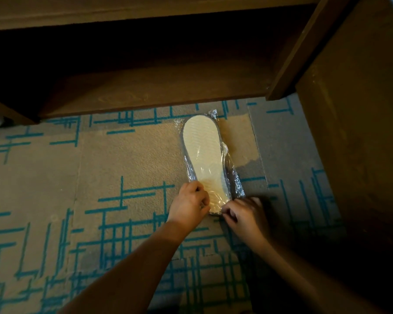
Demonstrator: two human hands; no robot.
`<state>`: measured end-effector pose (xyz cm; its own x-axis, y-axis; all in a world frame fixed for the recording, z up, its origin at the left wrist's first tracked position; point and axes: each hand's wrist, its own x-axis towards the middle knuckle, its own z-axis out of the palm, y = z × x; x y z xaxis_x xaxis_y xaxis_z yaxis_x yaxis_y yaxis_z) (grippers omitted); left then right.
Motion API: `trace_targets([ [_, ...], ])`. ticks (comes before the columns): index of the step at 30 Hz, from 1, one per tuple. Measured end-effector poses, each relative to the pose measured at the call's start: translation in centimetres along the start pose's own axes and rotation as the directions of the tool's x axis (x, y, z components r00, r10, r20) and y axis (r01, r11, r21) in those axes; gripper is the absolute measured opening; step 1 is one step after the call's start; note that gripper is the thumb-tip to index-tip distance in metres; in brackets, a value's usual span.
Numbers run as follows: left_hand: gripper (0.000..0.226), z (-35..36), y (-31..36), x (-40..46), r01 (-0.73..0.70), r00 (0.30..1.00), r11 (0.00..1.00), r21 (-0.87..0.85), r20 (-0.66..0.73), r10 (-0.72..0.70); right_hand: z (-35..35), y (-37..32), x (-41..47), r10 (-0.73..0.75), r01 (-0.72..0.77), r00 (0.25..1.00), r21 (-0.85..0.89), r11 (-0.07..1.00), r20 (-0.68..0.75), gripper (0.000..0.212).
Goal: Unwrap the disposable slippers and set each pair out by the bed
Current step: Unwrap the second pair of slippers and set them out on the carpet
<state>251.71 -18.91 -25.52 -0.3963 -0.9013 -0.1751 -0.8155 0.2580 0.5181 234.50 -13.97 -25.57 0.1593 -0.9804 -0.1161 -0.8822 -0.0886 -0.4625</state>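
The wrapped slippers (203, 152) are laid sole-up on the carpet (55, 177), just near of the wooden bed frame (145, 91). The wrapper's near end is pinched by the left hand (189, 203) and right hand (245, 214), fingers closed on plastic.

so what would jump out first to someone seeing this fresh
The pale slipper sole, still sealed in shiny clear wrap, lies on the carpet right of centre, pointing toward the dark wooden furniture above. Both hands pinch the wrap at its near end: the left hand on the left corner, the right hand on the right. Around it, teal lines cross the brown carpet.
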Motion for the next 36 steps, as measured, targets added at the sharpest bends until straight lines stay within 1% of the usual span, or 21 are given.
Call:
trace_targets([
  [3,0.012,0.1,-0.1,0.6,0.021,1.000,0.996,-0.091,-0.015,-0.022,0.4,0.0,-0.9,-0.113,0.110,0.993,-0.079,0.991,-0.041,0.007],
  [6,0.015,0.1,-0.6,1.2,0.059,0.998,0.975,-0.214,0.006,-0.059,1.0,0.3,-1.9,-0.207,0.198,0.977,-0.129,0.972,-0.060,0.007],
  [7,0.014,0.0,-0.7,1.2,0.059,0.998,0.971,-0.231,0.013,-0.058,1.2,0.6,-2.3,-0.227,0.216,0.972,-0.154,0.964,-0.062,0.005],
  [10,0.009,-0.4,-0.9,0.8,0.011,1.000,0.974,-0.225,0.008,-0.010,1.5,1.5,-3.2,-0.251,0.236,0.967,-0.204,0.950,-0.051,0.009],
  [12,0.011,-0.3,-1.0,0.2,-0.026,0.999,0.985,-0.171,0.019,0.029,1.3,1.5,-3.4,-0.266,0.250,0.962,-0.199,0.948,-0.058,0.007],
  [15,0.025,-0.2,-1.0,-1.0,-0.077,0.996,0.996,-0.051,0.042,0.080,0.8,1.2,-3.8,-0.278,0.270,0.960,-0.183,0.945,-0.017,0.011],
  [17,0.040,0.0,-1.0,-2.0,-0.083,0.991,0.996,0.018,0.108,0.081,0.6,1.3,-4.5,-0.293,0.295,0.955,-0.194,0.935,0.041,0.014],
  [19,0.056,0.4,-1.3,-3.2,-0.088,0.977,0.989,0.117,0.205,0.062,0.5,1.4,-5.5,-0.302,0.310,0.951,-0.194,0.931,0.071,0.016],
  [20,0.060,0.8,-1.6,-3.8,-0.110,0.970,0.972,0.206,0.235,0.060,0.5,1.3,-6.0,-0.290,0.296,0.955,-0.183,0.937,0.063,0.017],
  [22,0.063,1.3,-2.0,-5.1,-0.168,0.973,0.913,0.372,0.212,0.092,0.3,0.8,-6.3,-0.231,0.230,0.973,-0.159,0.960,0.012,0.029],
  [23,0.066,1.5,-2.0,-5.7,-0.170,0.975,0.894,0.415,0.200,0.093,0.2,0.3,-6.1,-0.198,0.192,0.980,-0.155,0.969,-0.024,0.034],
  [25,0.073,1.9,-2.0,-6.7,-0.194,0.975,0.877,0.440,0.188,0.121,0.2,-0.6,-5.4,-0.153,0.139,0.984,-0.141,0.980,-0.089,0.040],
  [27,0.082,2.1,-2.2,-7.7,-0.254,0.963,0.867,0.429,0.201,0.182,0.3,-1.4,-4.4,-0.126,0.109,0.986,-0.150,0.983,-0.112,0.048],
  [29,0.089,2.5,-2.3,-8.7,-0.319,0.939,0.849,0.421,0.262,0.222,0.6,-1.7,-3.2,-0.099,0.084,0.994,-0.223,0.971,-0.053,0.055],
  [31,0.087,2.5,-2.1,-9.6,-0.354,0.919,0.841,0.409,0.317,0.233,1.1,-1.3,-2.5,-0.088,0.097,0.995,-0.282,0.955,0.046,0.058],
  [33,0.080,2.3,-2.2,-10.3,-0.360,0.917,0.847,0.391,0.318,0.242,1.5,-0.9,-2.3,-0.102,0.138,0.986,-0.302,0.943,0.133,0.059],
  [34,0.074,2.0,-2.3,-10.5,-0.367,0.919,0.850,0.379,0.291,0.267,1.5,-0.6,-2.4,-0.120,0.166,0.979,-0.305,0.938,0.164,0.060],
  [35,0.067,1.8,-2.6,-10.8,-0.355,0.929,0.870,0.341,0.235,0.287,1.5,-0.5,-2.5,-0.136,0.189,0.973,-0.302,0.935,0.189,0.060],
  [36,0.061,1.5,-2.7,-11.0,-0.283,0.957,0.930,0.236,0.133,0.258,1.5,-0.4,-2.7,-0.151,0.209,0.966,-0.294,0.933,0.209,0.060],
])
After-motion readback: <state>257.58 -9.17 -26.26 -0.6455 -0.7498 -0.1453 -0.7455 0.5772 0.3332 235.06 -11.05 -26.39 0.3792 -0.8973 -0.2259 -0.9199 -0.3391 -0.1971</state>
